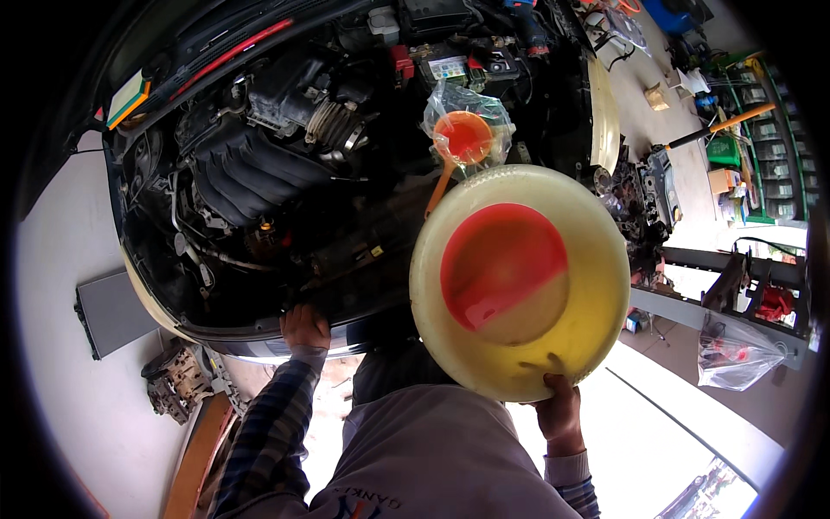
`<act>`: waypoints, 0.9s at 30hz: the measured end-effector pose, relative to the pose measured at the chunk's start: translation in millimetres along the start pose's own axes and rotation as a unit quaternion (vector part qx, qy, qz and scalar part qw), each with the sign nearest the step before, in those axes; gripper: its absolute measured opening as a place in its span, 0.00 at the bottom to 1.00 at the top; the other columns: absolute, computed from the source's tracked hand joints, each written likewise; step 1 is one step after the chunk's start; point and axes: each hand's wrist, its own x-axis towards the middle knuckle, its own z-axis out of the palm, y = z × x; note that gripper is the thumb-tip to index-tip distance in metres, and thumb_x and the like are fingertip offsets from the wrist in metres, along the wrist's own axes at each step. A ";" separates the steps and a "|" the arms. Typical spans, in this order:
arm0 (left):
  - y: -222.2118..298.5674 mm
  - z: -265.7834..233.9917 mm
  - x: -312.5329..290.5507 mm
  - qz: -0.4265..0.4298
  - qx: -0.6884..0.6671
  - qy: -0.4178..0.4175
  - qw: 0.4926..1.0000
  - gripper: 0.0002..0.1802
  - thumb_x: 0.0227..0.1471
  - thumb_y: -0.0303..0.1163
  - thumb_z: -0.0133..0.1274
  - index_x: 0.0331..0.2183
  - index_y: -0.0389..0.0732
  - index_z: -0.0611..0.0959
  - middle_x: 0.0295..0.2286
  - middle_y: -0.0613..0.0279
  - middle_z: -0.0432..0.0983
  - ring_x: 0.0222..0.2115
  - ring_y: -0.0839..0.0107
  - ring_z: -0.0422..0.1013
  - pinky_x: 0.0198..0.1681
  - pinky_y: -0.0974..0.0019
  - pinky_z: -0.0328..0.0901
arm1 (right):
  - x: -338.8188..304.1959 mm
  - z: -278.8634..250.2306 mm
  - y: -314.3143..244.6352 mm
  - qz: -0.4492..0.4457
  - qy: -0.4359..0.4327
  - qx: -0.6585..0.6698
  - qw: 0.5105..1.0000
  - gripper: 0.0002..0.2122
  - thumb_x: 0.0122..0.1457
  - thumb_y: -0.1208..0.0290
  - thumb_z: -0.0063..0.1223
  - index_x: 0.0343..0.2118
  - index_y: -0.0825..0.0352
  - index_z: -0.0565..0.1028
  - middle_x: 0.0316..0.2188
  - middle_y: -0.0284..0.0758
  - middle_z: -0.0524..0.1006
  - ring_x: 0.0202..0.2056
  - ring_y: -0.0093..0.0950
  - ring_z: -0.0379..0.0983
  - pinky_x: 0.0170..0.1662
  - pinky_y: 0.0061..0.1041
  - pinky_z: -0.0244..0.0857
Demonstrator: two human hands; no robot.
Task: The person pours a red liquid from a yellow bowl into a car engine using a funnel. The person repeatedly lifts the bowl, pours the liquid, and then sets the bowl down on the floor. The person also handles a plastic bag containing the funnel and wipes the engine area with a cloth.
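My right hand (pixel 560 408) grips the near rim of a large pale yellow basin (pixel 596 333), thumb inside. The basin tilts away from me over the engine bay, with red liquid (pixel 501 259) pooled toward its far side. Just beyond the far rim sits an orange funnel (pixel 463 137) with red inside and clear plastic film (pixel 503 117) around it. A thin orange piece (pixel 439 190) runs down from the funnel. I cannot tell whether liquid is crossing the rim. My left hand (pixel 305 329) is closed over the car's front edge (pixel 251 336).
Inside the bay are a ribbed black engine cover (pixel 251 173), an air hose (pixel 333 125) and a battery (pixel 458 67). A radiator-like panel (pixel 117 313) leans at the left. Metal beams (pixel 735 324), a hanging clear bag (pixel 739 350) and shelving (pixel 769 147) stand at the right.
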 end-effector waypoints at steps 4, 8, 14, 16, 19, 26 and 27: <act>-5.2 4.0 -0.4 0.009 0.020 -0.019 1.000 0.10 0.46 0.37 0.48 0.25 0.41 0.75 0.26 0.52 0.71 0.29 0.50 0.68 0.38 0.50 0.62 | -2.2 -9.1 -14.2 -0.011 0.000 0.033 0.999 0.24 0.57 0.74 0.43 0.58 0.75 0.63 0.51 0.47 0.71 0.52 0.39 0.71 0.54 0.39 0.70; -11.8 6.6 -8.3 0.011 0.036 -0.022 0.999 0.09 0.46 0.37 0.48 0.25 0.41 0.75 0.26 0.51 0.71 0.30 0.49 0.68 0.39 0.49 0.61 | -9.0 -29.3 -35.9 -0.034 -0.005 0.110 0.993 0.25 0.54 0.80 0.42 0.57 0.75 0.63 0.51 0.42 0.71 0.54 0.36 0.69 0.58 0.36 0.65; -7.9 -0.1 -6.0 -0.018 0.046 -0.100 0.994 0.11 0.47 0.37 0.47 0.30 0.40 0.75 0.29 0.50 0.72 0.34 0.48 0.68 0.41 0.49 0.62 | -23.6 -70.1 -97.2 -0.140 -0.015 0.074 0.987 0.26 0.59 0.71 0.53 0.60 0.71 0.63 0.53 0.37 0.71 0.56 0.34 0.67 0.60 0.37 0.60; -8.0 -2.1 -7.8 -0.027 0.053 -0.120 0.991 0.12 0.48 0.37 0.47 0.31 0.40 0.75 0.31 0.49 0.72 0.36 0.48 0.68 0.42 0.48 0.62 | -20.8 -94.1 -104.9 -0.154 0.007 0.076 0.985 0.29 0.57 0.72 0.47 0.62 0.72 0.59 0.58 0.40 0.66 0.60 0.36 0.63 0.63 0.40 0.57; -6.2 3.7 -7.6 -0.030 0.072 -0.123 0.989 0.12 0.48 0.36 0.47 0.33 0.39 0.75 0.33 0.47 0.71 0.38 0.46 0.67 0.45 0.47 0.62 | -14.5 -117.9 -109.9 -0.177 0.021 0.069 0.982 0.29 0.58 0.69 0.50 0.62 0.71 0.58 0.59 0.40 0.66 0.60 0.36 0.62 0.64 0.40 0.56; 9.0 -2.7 12.4 -0.052 0.122 -0.140 0.981 0.13 0.46 0.34 0.49 0.36 0.38 0.75 0.36 0.47 0.72 0.41 0.46 0.67 0.46 0.48 0.63 | 17.9 -170.1 -98.7 -0.168 0.068 0.144 0.973 0.27 0.61 0.67 0.50 0.62 0.71 0.60 0.58 0.39 0.68 0.59 0.34 0.63 0.62 0.39 0.56; 9.8 -4.0 19.0 -0.053 0.118 -0.150 0.980 0.13 0.46 0.34 0.50 0.36 0.38 0.75 0.36 0.47 0.72 0.41 0.46 0.68 0.46 0.48 0.64 | 23.8 -179.9 -94.9 -0.161 0.075 0.158 0.971 0.27 0.61 0.67 0.50 0.62 0.71 0.60 0.58 0.39 0.68 0.59 0.34 0.63 0.62 0.39 0.57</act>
